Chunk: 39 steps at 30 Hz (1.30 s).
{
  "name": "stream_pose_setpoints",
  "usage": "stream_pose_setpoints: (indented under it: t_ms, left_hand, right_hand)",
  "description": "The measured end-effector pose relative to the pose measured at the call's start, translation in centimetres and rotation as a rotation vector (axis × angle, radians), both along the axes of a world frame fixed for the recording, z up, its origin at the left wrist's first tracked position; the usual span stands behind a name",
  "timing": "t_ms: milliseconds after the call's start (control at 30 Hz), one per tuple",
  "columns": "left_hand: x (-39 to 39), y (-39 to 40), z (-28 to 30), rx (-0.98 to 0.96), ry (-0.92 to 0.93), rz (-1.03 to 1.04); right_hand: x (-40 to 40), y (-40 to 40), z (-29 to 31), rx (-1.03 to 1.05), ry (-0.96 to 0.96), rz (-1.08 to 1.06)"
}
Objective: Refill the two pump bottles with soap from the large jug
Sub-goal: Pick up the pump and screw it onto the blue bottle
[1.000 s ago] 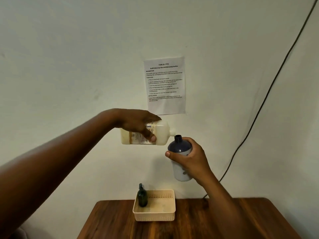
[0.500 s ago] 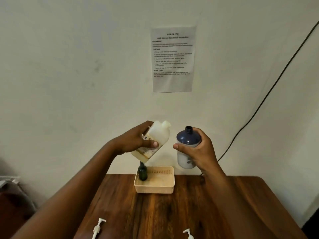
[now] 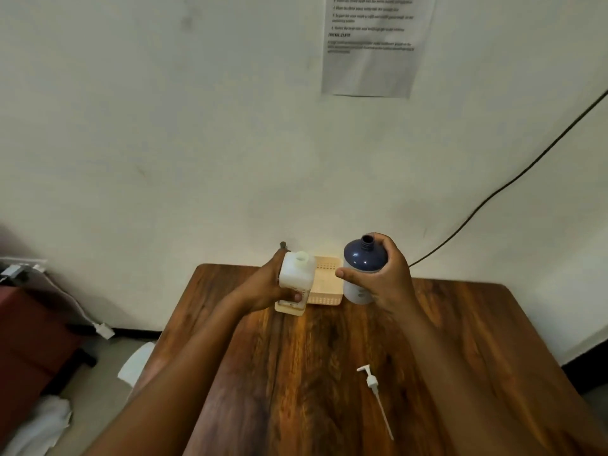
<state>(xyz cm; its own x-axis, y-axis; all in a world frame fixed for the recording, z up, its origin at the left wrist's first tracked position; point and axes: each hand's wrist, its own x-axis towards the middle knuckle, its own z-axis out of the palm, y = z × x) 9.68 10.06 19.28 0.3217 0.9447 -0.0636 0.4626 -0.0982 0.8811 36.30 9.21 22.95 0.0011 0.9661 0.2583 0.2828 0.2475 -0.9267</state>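
Note:
My left hand grips the cream soap jug, which stands upright with its mouth open, its base at or just above the table. My right hand holds the blue-topped white pump bottle upright beside it, its neck uncapped. A white pump head with its long tube lies loose on the wooden table in front of my right arm. The small dark green bottle is mostly hidden behind my left hand; only its top shows.
A cream plastic basket sits at the table's far edge against the wall, behind the jug and bottle. A black cable runs down the wall at right. A paper sheet hangs on the wall. White cloths lie on the floor at left.
The jug has gone from lying tipped at the bottle's mouth to upright. Both hands have come down toward the table near the basket, and my view has tilted downward.

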Motion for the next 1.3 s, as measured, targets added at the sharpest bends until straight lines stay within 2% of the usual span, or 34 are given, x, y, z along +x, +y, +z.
stream_pose_setpoints:
  t_ms: [200, 467, 733, 1067, 1300]
  left_hand:
    - [-1.2, -0.6, -5.4, -0.034, 0.074, 0.045]
    - [-2.4, -0.6, -12.6, -0.102, 0.058, 0.141]
    - [-3.7, -1.0, -18.5, -0.265, -0.003, 0.187]
    - [-4.2, -1.9, -22.3, -0.315, -0.061, 0.299]
    - [-4.4, -2.4, -22.0, -0.291, -0.061, 0.287]
  right_hand:
    - [-3.1, 0.0, -2.9, -0.026, 0.012, -0.004]
    - [-5.4, 0.7, -5.3, -0.022, 0.046, -0.03]
    - [-5.7, 1.9, -7.4, -0.02, 0.029, -0.078]
    - [-5.0, 2.5, -8.3, -0.014, 0.013, -0.113]
    - [-3.5, 2.6, -8.2, -0.001, 0.029, -0.127]
